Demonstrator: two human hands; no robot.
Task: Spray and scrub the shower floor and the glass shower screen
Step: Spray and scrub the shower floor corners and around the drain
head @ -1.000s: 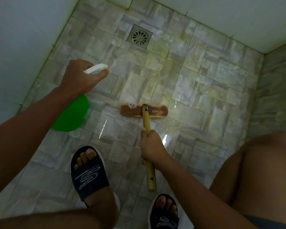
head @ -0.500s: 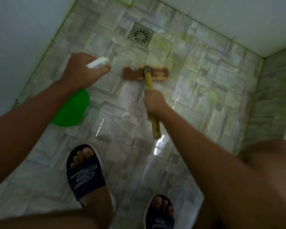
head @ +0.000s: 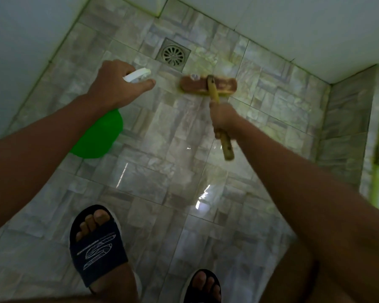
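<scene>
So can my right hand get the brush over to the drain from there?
Probably yes: the right hand holds the brush just beside the drain, with only bare floor between them.

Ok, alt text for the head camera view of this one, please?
Seen from above, a person's right hand grips the yellow handle of a wooden scrub brush pressed on the wet grey tiled shower floor near the square metal drain. The left hand holds a green spray bottle with a white nozzle. Both feet wear dark slide sandals.
</scene>
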